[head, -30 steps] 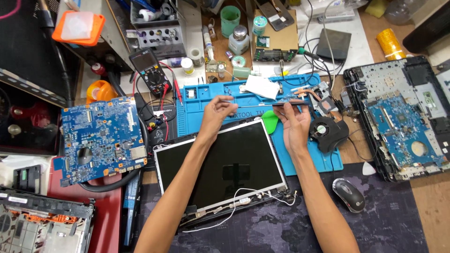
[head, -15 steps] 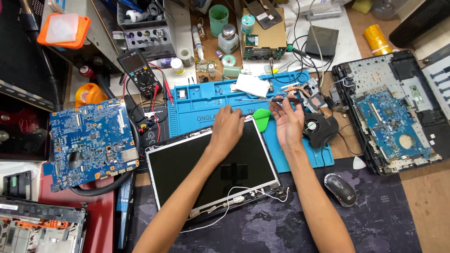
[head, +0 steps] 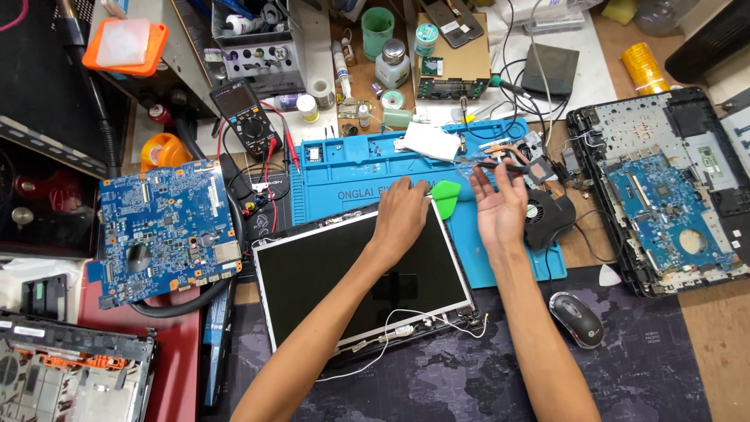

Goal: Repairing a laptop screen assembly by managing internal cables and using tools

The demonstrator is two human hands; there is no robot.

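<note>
Cluttered repair table [head: 726, 344], seen from above, with a blue work mat [head: 351, 168] at its centre. The left hand [head: 400, 215] is laid flat, fingers loosely spread, on the upper right corner of the laptop screen panel [head: 328, 273], whose long axis runs left to right. The right hand [head: 500, 207] is held just right of the panel, palm up, pinching dark tweezers [head: 492, 164]. A green pick [head: 445, 198] lies between both hands. A black fan [head: 547, 215] borders the right hand; room stays open below, toward the mouse [head: 576, 319].

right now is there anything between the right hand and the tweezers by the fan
Nothing visible: the right hand already has its fingertips on the tweezers, with the fan just beside it.
</note>
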